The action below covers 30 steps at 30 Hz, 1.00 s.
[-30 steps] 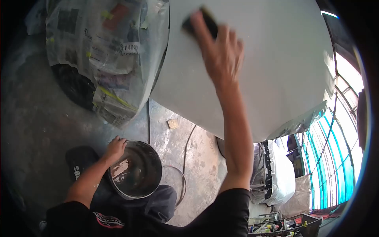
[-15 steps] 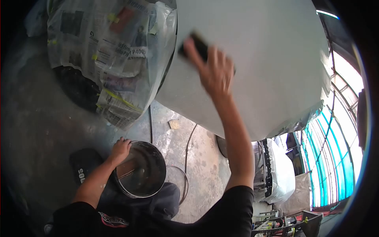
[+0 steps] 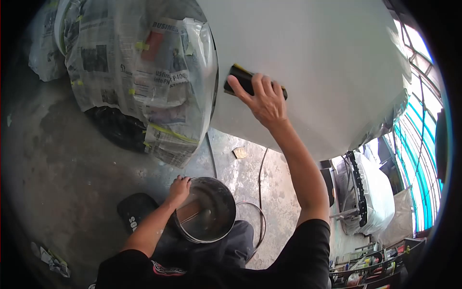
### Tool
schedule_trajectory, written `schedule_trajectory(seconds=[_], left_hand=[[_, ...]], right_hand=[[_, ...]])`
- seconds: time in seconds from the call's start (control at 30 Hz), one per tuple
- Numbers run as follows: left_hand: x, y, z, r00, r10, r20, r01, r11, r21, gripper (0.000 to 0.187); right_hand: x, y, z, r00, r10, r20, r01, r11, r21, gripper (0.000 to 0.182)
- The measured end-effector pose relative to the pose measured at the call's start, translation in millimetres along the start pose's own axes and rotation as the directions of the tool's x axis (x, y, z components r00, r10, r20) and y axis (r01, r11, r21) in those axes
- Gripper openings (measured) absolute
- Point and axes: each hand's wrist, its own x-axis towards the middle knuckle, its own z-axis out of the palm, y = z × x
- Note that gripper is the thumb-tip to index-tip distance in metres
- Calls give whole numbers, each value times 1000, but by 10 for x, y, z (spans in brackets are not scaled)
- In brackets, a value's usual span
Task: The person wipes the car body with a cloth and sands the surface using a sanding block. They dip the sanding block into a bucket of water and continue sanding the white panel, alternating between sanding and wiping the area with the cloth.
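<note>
A black sanding block [image 3: 246,83] lies against a large pale grey panel [image 3: 308,58], close to the panel's left edge. My right hand [image 3: 264,98] grips the block, thumb on its left end and fingers over its lower side. Lower down, my left hand [image 3: 180,188] holds the rim of a dark round bucket [image 3: 230,192] at its upper left. Inside the bucket are a brown flat piece [image 3: 188,211] and what looks like cloudy water.
Newspaper and plastic sheeting [image 3: 163,91] cover the part left of the panel, above a black tyre [image 3: 115,129]. On the floor are hoses [image 3: 261,178] and a brownish scrap [image 3: 239,152]. A plastic-wrapped vehicle part [image 3: 375,192] and a tool rack [image 3: 370,269] stand right.
My right hand and the block have moved down relative to the panel. The camera view has shifted, so most things appear further right. My left hand stays on the bucket rim.
</note>
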Motion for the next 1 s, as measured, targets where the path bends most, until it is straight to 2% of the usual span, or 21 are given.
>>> schedule_trajectory(seconds=[0.07, 0.17, 0.2, 0.23, 0.33, 0.43, 0.53, 0.6, 0.67, 0.77, 0.83, 0.87, 0.9, 1.0], left_hand=[[-1, 43, -41, 1000, -5, 3, 5, 1000, 4, 22], [-5, 2, -1, 1000, 11, -13, -11, 1000, 23, 22], [-9, -9, 9, 1000, 9, -16, -8, 1000, 25, 22], [-6, -19, 15, 1000, 6, -20, -6, 1000, 22, 22], [-13, -20, 18, 1000, -4, -15, 5, 1000, 22, 22], [14, -37, 68, 1000, -12, -22, 12, 1000, -5, 22], [10, -74, 101, 1000, -18, -20, 18, 1000, 1, 23], [60, -66, 100, 1000, -18, -13, 18, 1000, 16, 23], [7, -35, 73, 999, -36, -2, 36, 999, 25, 24], [-26, 26, -37, 1000, -27, 4, 27, 1000, 16, 24], [-3, -3, -43, 999, -34, 19, 34, 999, 10, 25], [-3, 0, -18, 999, -40, 27, 40, 999, -2, 25], [-33, 12, -15, 998, -46, 37, 46, 999, -13, 24], [-7, 7, -78, 999, -38, 25, 39, 999, -28, 23]], right_hand=[[-74, 9, 0, 999, 2, 38, -4, 998, 61, 73], [920, 325, 121, 992, 88, -90, -87, 996, 8, 75], [1306, 465, 179, 966, 184, -184, -185, 983, 8, 73], [1595, 518, 2, 950, 313, 21, -313, 944, 108, 51], [1029, 396, 67, 969, 216, -121, -201, 972, 123, 77], [-238, 198, -4, 994, 88, -57, -77, 982, 175, 81], [-214, 419, -124, 999, -47, -14, 48, 997, 54, 76], [392, 516, -85, 999, 14, -30, -10, 994, 110, 75], [1092, 682, 50, 993, 95, -71, -93, 995, 41, 74], [1289, 629, 192, 952, 217, -215, -202, 975, 87, 66], [634, 454, 3, 996, 50, -74, -46, 998, 48, 66], [187, 345, 11, 997, 16, -72, -8, 995, 99, 70], [55, 256, -110, 998, -15, -68, 26, 988, 153, 74], [213, 411, -71, 995, -73, -69, 79, 992, 96, 75]])
